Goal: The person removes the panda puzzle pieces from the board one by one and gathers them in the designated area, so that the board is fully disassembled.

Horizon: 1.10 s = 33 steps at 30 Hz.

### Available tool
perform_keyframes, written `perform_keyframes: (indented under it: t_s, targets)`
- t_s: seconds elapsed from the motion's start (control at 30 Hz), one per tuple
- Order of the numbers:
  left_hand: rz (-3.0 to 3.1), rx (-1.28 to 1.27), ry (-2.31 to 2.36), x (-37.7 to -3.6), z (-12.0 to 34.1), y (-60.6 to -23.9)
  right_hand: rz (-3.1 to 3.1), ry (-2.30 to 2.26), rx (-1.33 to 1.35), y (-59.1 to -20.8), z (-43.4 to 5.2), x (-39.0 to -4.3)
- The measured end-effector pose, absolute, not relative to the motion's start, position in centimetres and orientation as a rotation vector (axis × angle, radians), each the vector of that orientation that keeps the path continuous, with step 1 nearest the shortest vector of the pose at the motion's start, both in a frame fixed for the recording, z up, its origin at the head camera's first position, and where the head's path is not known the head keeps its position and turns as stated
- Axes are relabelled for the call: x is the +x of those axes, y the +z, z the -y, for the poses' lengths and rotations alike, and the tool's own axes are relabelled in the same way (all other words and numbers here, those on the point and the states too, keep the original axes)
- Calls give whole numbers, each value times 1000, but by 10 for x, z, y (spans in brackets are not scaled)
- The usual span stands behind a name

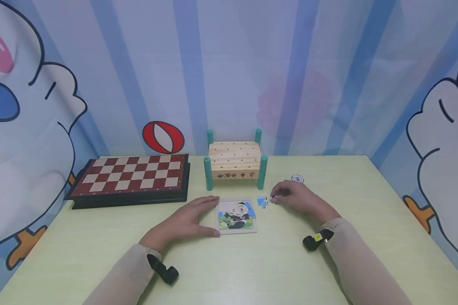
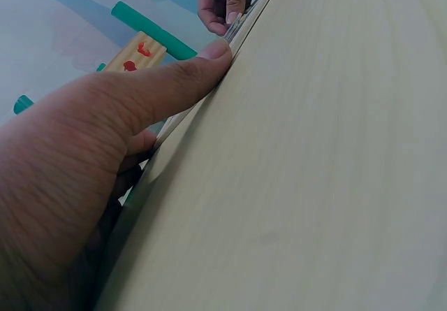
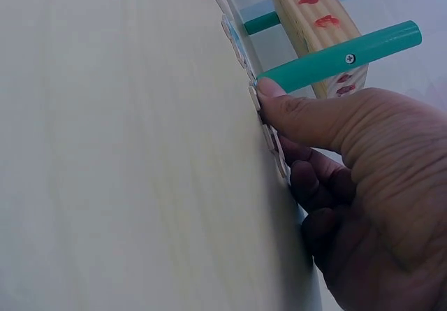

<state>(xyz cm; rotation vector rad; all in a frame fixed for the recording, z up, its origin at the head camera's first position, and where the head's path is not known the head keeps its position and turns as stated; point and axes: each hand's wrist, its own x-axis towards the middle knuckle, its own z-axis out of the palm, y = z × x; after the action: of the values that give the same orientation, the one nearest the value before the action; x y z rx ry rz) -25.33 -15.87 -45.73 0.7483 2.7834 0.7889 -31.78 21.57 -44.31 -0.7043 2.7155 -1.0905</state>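
Near the middle of the pale green table (image 1: 99,254), just in front of the person, lies a small square jigsaw tray (image 1: 237,216) with a thin light wooden frame and a glossy cartoon picture of a black-and-white animal on grass and blue sky. Its upper right corner is an unfilled gap. The left hand (image 1: 183,222) rests on the table against the tray's left edge, fingers straight along the top corner and thumb stretched along the bottom, bracing the frame without closing round it. Just right of the tray, loose blue puzzle pieces (image 1: 263,201) with knobbed outlines lie flat on the table, and the right hand (image 1: 295,197), fingers curled, presses its fingertips on the nearest of them; the right wrist view shows the thumb (image 3: 293,108) on a piece's edge. Behind that hand sits a small round white disc (image 1: 297,178). Further back stands a toy bench (image 1: 234,163) of unpainted wood dotted with holes, on four teal cylindrical legs. To the left rests a folded chessboard (image 1: 131,173) with red-brown and cream squares in a black case. Cartoon-printed curtains (image 1: 328,63) hang around the table.
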Motion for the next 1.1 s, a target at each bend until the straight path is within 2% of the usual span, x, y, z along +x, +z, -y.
perform_keyframes:
  t_s: [1.1]
  targets:
    - [-2796, 782, 772, -254, 158, -457, -2706, -1114, -708, -448, -219, -319]
